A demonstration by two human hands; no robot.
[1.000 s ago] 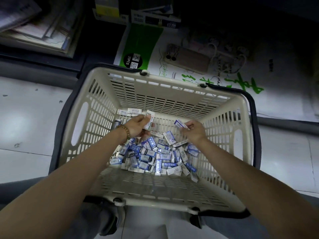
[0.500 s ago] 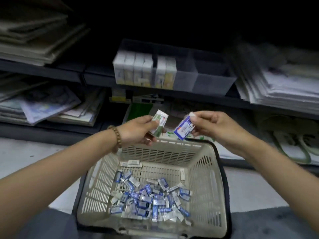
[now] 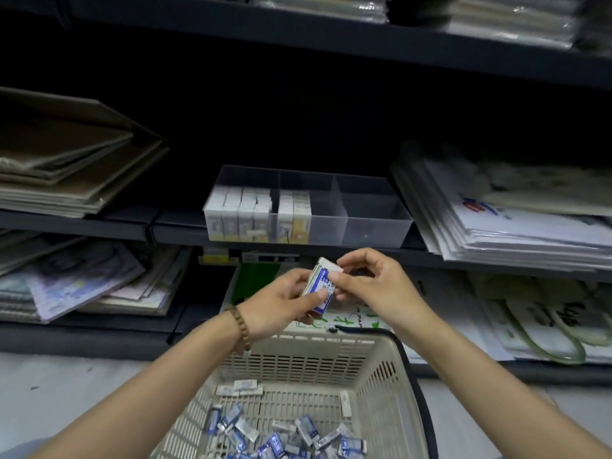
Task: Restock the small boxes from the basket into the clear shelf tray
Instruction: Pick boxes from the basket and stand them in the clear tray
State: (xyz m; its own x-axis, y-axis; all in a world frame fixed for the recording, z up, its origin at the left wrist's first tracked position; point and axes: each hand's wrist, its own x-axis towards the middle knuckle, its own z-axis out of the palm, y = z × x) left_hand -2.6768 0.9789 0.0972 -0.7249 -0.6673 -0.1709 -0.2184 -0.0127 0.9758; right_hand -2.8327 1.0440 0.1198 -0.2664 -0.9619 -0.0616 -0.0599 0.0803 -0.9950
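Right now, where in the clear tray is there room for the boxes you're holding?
The clear tray's right compartment looks bare, between the second divider and the end wall. The middle compartment has room right of its two box rows. The left compartment is packed.

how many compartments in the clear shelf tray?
3, side by side: left compartment packed with boxes, middle compartment part-filled at its left, right compartment shows no boxes. None appear hidden.

Basket (image 3: 347,341) near end cut by bottom edge; held boxes (image 3: 321,281) print unreadable.
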